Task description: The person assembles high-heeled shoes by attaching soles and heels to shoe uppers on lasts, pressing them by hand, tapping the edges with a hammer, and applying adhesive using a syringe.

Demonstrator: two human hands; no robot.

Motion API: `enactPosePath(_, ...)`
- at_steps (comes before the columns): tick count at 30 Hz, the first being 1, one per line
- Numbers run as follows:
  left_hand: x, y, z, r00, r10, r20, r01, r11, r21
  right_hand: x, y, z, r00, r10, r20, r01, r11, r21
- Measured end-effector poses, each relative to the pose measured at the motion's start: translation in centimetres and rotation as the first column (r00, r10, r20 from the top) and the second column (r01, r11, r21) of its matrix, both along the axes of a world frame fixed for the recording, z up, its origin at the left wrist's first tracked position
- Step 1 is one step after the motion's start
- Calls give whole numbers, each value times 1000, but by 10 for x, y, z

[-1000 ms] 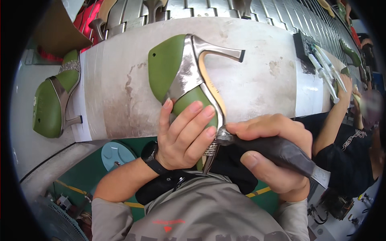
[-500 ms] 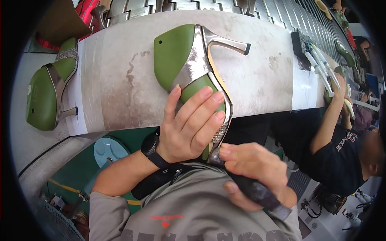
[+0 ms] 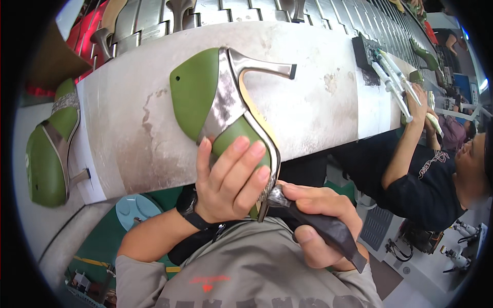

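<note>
A high-heeled shoe [image 3: 229, 97] with metallic upper parts lies on its side, a green last [image 3: 196, 84] filling it. Its slim heel points right and its toe end, with a glittery band, reaches over the near edge of the bench towards me. My left hand [image 3: 231, 179] is wrapped over the front part of the last and holds the shoe. In my right hand [image 3: 328, 220] is a dark-handled hand tool [image 3: 328, 228] with a rounded metal head. That head is beside the sole at the toe end; whether it touches is hard to tell.
Another shoe on a green last [image 3: 49, 159] lies at the left. Behind the pale workbench [image 3: 308, 102] runs a metal slat conveyor [image 3: 231, 13] with more heeled shoes. Syringe-like tubes [image 3: 393, 82] lean on a dark block at the right, near a co-worker's arm [image 3: 408, 138].
The shoe sits lower and further left in the picture, as does the bench around it. The tool's metal head, partly covered before, now shows more plainly at the sole side of the toe.
</note>
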State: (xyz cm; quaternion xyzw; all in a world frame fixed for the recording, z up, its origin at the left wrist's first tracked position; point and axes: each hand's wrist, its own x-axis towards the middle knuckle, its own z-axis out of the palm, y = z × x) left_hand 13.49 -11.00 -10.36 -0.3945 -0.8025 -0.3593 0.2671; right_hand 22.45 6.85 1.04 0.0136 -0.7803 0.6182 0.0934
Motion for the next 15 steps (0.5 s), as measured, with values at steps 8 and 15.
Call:
enactPosePath(8, 2, 5, -6, 1000, 15, -10, -15, 1000, 13, -45, 36, 34, 933, 75, 351, -18, 986, -163)
enactPosePath(15, 2, 6, -8, 1000, 22, -7, -21, 999, 43, -103, 58, 47, 752, 200, 628, -45, 966, -254)
